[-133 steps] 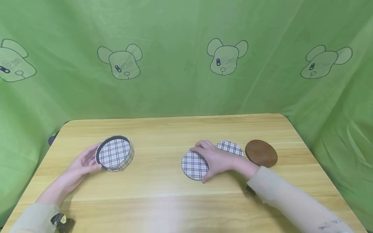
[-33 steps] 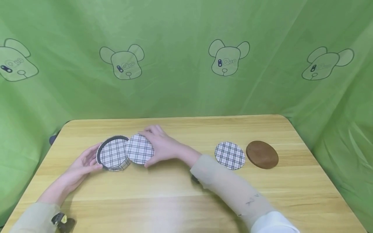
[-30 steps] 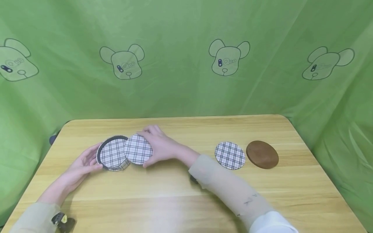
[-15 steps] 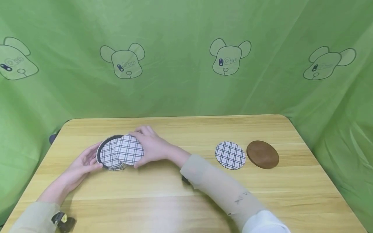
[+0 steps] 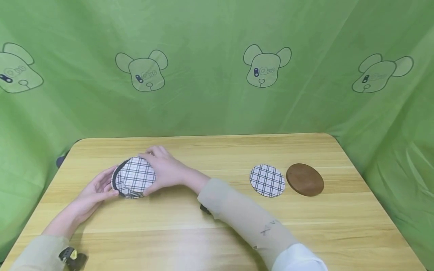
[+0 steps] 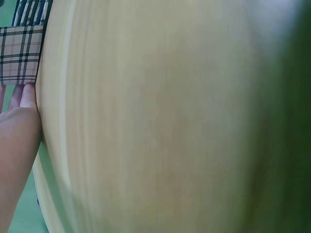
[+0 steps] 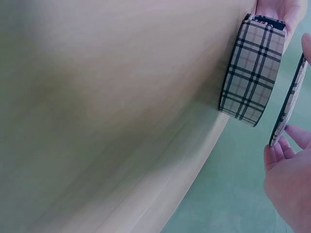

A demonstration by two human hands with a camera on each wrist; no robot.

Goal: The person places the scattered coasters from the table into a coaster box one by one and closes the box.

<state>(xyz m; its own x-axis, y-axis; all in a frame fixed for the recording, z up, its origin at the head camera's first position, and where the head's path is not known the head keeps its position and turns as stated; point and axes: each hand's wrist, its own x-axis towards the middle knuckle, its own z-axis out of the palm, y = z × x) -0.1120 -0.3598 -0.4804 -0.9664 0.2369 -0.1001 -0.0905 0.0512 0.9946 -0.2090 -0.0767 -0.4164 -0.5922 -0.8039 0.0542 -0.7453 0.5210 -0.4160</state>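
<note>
Right grip (image 5: pixel 165 170) pinches plaid disc (image 5: pixel 138 174), now farther over the box (image 7: pixel 253 73) left grip (image 5: pixel 95 191) holds

Reaches in from the near left with the left arm (image 5: pixel 61 224), gripping with the left hand (image 5: pixel 99 191). Slants the right arm (image 5: pixel 242 214) from the near right toward the far left, pinching wide with the right hand (image 5: pixel 165 171), thumb (image 5: pixel 150 190) near and fingers (image 5: pixel 156 151) far.
</note>
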